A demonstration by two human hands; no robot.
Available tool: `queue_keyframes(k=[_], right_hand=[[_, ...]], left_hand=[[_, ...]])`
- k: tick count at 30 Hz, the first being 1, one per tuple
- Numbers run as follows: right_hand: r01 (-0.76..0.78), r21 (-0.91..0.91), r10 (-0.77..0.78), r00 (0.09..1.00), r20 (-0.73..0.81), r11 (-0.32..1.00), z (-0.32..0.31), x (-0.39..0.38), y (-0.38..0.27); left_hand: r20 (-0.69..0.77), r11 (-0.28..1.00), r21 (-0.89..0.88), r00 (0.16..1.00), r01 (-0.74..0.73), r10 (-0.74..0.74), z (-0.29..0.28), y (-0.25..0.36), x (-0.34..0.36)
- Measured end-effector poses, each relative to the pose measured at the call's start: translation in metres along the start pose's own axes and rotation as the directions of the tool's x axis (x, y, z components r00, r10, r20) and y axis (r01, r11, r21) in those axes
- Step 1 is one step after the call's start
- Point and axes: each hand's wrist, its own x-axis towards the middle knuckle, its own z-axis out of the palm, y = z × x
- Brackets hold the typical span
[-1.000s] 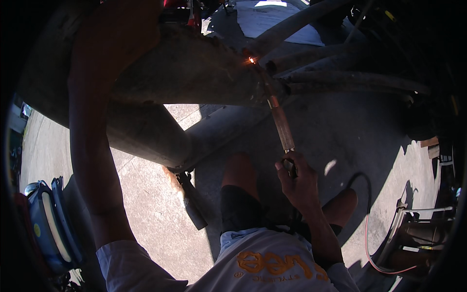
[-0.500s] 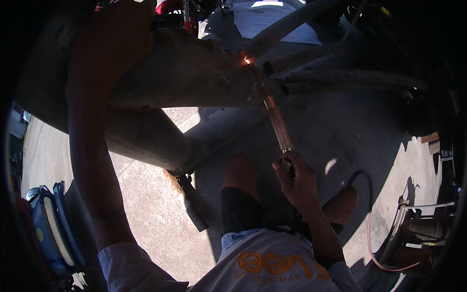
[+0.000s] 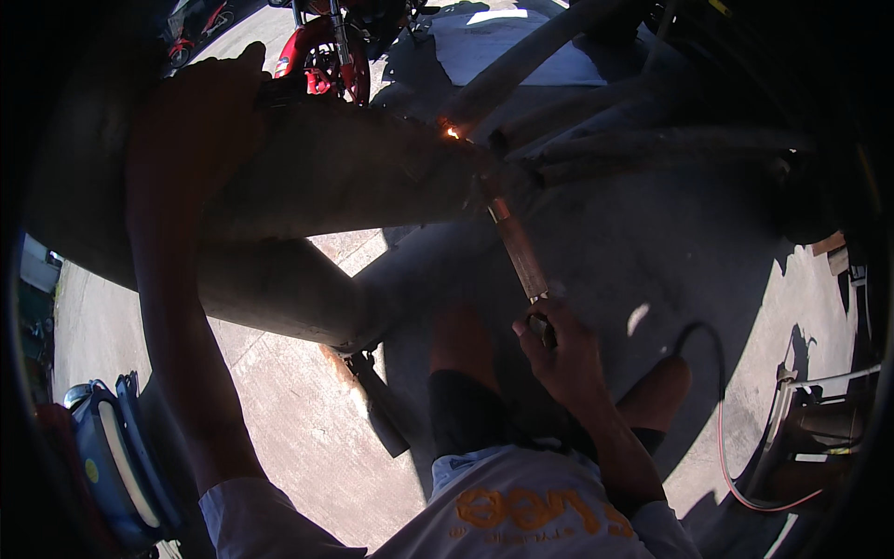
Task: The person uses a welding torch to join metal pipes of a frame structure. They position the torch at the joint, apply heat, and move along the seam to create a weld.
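In my right hand is a gas torch, its fingers wrapped round the lower end near a dark valve. The torch's slim copper-coloured barrel slants up and left. By its tip a bright orange glow burns on the upper edge of a thick grey pipe, where thinner pipes meet it. My left hand lies in deep shade at the pipe's far left upper edge. Its thumb sticks out and the other fingers seem bent over the edge, though shadow hides most of them.
Another thick pipe branches off below. A dark tube slants under its end. Behind stands a red motorcycle near a white sheet. A pinkish hose curves at right by a metal frame. Something blue sits lower left.
My view has tilted slightly, so the pipes sit lower and more of the motorcycle shows. The torch and glow have shifted a little left and down in the picture; both hands keep their places.
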Motion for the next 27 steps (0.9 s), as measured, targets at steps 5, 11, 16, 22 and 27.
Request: queue_keyframes(k=[5,11,16,22,27], right_hand=[[0.017,-0.003,-0.017,0.999,-0.029,1.0,0.001,0.0,0.004],[0.092,-0.049,-0.094,0.995,-0.033,0.995,-0.004,-0.001,0.013],[0.102,-0.105,-0.099,0.995,0.035,0.989,-0.008,-0.001,0.019],[0.109,-0.086,-0.102,0.992,0.078,0.99,-0.013,-0.001,0.025],[0.125,-0.075,-0.118,0.989,0.094,0.989,-0.02,-0.002,0.027]], left_hand=[[0.012,1.0,-0.017,1.0,0.021,-0.021,-0.012,0.005,0.0],[0.151,0.989,-0.072,0.981,0.13,-0.118,-0.017,0.005,0.006],[0.154,0.995,0.007,0.984,0.096,-0.096,-0.017,0.003,0.007],[0.277,0.991,0.034,0.952,0.128,-0.132,-0.014,-0.005,0.007],[0.218,0.999,0.04,0.975,0.034,-0.042,-0.011,-0.014,-0.002]])
